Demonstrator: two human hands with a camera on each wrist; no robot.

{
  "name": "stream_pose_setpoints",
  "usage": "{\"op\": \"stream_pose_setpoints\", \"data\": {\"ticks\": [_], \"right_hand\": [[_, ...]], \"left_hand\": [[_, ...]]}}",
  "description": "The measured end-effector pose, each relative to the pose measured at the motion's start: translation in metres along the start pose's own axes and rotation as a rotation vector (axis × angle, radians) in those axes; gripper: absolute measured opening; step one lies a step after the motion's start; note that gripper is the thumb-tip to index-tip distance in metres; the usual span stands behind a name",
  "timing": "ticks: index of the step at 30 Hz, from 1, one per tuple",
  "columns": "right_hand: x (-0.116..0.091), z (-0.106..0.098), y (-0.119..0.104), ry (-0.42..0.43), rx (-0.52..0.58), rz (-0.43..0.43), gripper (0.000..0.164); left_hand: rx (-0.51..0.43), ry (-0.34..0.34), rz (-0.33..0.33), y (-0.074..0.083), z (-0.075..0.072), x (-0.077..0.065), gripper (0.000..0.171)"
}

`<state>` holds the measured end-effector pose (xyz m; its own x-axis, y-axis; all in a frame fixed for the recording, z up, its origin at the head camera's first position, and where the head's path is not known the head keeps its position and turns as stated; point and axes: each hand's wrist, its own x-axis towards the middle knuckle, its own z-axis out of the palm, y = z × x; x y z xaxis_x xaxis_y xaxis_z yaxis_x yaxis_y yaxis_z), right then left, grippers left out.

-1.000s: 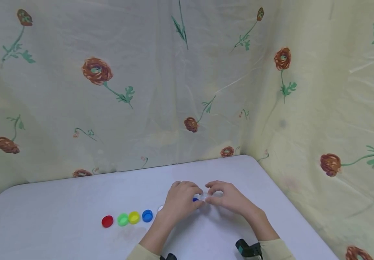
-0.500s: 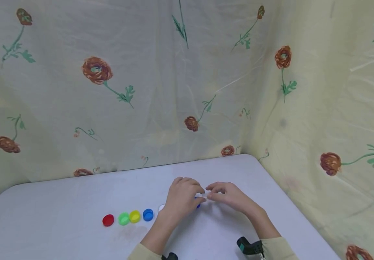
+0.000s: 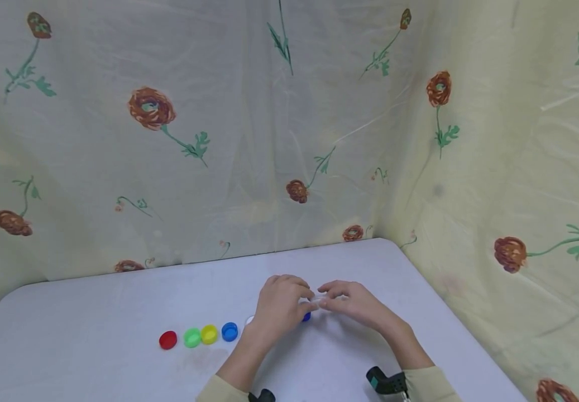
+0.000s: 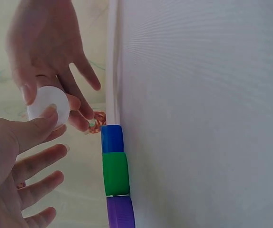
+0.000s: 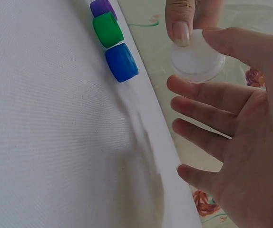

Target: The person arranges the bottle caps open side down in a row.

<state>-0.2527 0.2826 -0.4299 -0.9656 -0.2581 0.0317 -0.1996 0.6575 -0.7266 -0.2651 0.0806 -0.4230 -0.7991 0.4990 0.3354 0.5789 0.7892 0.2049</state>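
Both hands hold one round white plastic cap [image 4: 36, 105] in the air above the table, its flat face turned to the thumbs. My left hand [image 3: 279, 307] pinches it with the thumb on that face. From the other side, my right hand [image 3: 354, 304] grips its edge between thumb and index finger, the other fingers spread. In the right wrist view the cap's rim shows as a clear, thin ridge. Below the hands, a blue cap [image 5: 122, 62], a green cap [image 5: 108, 29] and a purple cap [image 5: 102, 8] stand in a row, mostly hidden in the head view.
On the white table [image 3: 93, 312], left of the hands, lie a red cap [image 3: 168, 340], a light green cap [image 3: 192, 337], a yellow cap [image 3: 209, 334] and a lighter blue cap [image 3: 229, 331]. A white piece [image 3: 250, 320] peeks out behind the left wrist. Flowered cloth [image 3: 239, 139] hangs behind.
Both hands stay close together around the white cap. The left hand has lifted slightly, and the right hand's fingers have drawn in a little. The caps on the table lie as before.
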Motion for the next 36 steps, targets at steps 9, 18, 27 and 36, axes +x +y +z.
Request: {"op": "stream_pose_setpoints", "data": {"ticks": [9, 18, 27, 36], "right_hand": [[0.0014, 0.0048, -0.0001, 0.144, -0.109, -0.066, 0.008], [0.0007, 0.0049, -0.006, 0.197, -0.15, -0.119, 0.007], [0.0029, 0.0076, -0.0051, 0.27, -0.086, -0.137, 0.009], [0.0028, 0.0052, -0.0038, 0.266, -0.053, -0.174, 0.015]], "left_hand": [[-0.069, -0.002, -0.059, -0.0037, -0.001, -0.0001, 0.019], [-0.085, -0.014, -0.091, -0.0048, -0.0022, 0.0012, 0.018], [-0.108, -0.014, -0.141, -0.0048, -0.0031, 0.0012, 0.021], [-0.099, -0.029, -0.138, -0.0009, -0.004, 0.0012, 0.022]]}}
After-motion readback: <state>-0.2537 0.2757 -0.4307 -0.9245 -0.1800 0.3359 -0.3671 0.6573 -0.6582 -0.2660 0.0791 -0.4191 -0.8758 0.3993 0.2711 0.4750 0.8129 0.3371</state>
